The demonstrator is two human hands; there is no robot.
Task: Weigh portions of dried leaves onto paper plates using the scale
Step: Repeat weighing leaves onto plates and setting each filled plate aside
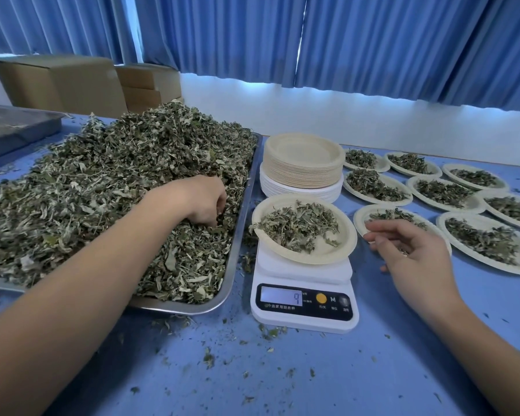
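Behind, blue curtains (pixel 373 40); below, a blue table (pixel 282 370) strewn with leaf crumbs. On its left side, a wide metal tray (pixel 237 235) heaped with dried leaves (pixel 102 181). On the right, filled plates (pixel 445 192) laid out in rows, with a stack of paper plates (pixel 303 163) just behind the scale (pixel 303 301). On the scale, just right of the tray's edge, a paper plate (pixel 347 235) carrying a modest pile, the display (pixel 281 296) apparently reading 9. Stretched over the tray, the left hand (pixel 203 202), wrist bent down, fingers curled into the heap and seemingly closing on a pinch, tips buried. From that pinch, the weighing plate straight to the right, across the tray rim and slightly nearer the body, so probably the left hand's job to top up. Just beside the plate's right rim and above a filled plate, the right hand (pixel 412 250), fingers slack and pointing toward the plate, gripping nothing, perhaps a few flecks in the palm.
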